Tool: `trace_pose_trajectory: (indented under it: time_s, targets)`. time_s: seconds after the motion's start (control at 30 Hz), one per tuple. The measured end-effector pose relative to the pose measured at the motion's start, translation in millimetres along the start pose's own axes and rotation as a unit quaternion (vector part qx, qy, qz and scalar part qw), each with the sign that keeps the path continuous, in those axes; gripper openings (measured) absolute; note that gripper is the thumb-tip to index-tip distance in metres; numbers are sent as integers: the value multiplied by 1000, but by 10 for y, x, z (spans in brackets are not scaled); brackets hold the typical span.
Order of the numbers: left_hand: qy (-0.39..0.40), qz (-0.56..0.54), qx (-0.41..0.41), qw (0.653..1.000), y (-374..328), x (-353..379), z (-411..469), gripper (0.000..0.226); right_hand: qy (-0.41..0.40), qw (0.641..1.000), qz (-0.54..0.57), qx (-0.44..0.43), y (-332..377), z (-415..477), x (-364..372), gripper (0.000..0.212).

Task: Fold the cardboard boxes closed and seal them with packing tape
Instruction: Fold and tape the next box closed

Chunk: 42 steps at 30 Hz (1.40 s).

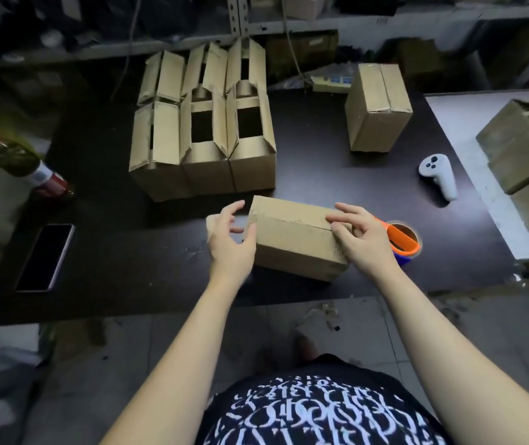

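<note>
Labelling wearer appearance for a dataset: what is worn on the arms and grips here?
Nothing: left grip and right grip show no gloves, rings or watch, and both forearms are unsleeved. The shirt is black with white lettering.

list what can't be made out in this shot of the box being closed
All head view:
- tape dispenser: mostly hidden behind the right hand.
- near box: blur hides whether its seam is taped.
- open boxes: insides too dark.
- boxes at right: cut off by the frame edge.
</note>
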State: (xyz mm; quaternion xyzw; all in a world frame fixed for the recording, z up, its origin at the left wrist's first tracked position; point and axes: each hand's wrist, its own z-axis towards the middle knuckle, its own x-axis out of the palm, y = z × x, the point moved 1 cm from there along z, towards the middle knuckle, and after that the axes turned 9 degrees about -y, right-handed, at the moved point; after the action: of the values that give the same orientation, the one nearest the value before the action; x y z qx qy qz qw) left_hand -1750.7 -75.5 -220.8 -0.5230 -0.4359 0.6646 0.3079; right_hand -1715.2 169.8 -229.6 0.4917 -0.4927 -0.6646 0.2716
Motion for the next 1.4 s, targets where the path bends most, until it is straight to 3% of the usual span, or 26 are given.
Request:
trace_pose_trajectory:
  time_s: [0.07, 0.17, 0.4, 0.6, 0.73, 0.9, 1.13, 1.4]
  targets:
    - [54, 17, 31, 998, -23, 33, 58, 42, 7, 1000, -11, -10, -46, 27, -10, 28]
    - [89, 47, 43, 994, 7, 108, 88, 29, 9, 999, -19, -25, -103, 41, -24, 27]
    - [10, 10, 27, 1000, 88, 169, -69, 29, -17, 997, -39, -65, -155, -31, -2, 18]
    - [-18, 6, 1, 1000, 104, 128, -108, 20, -35, 998, -36, -49, -171, 3, 33, 17]
    - [-20, -1, -7, 1000, 124, 142, -171, 20, -30, 998, -26, -45, -201, -1, 7, 18]
    - [-8, 53, 0, 999, 43, 210, -169, 42, -9, 998, -31, -57, -189, 12, -13, 18]
    - [-35, 90, 34, 995, 76, 278, -169, 32, -19, 998, -26, -46, -199, -18, 45, 19]
    - [-29, 40, -16, 999, 90, 300, -158, 32, -2, 1000, 25, 10, -179, -78, 109, 25]
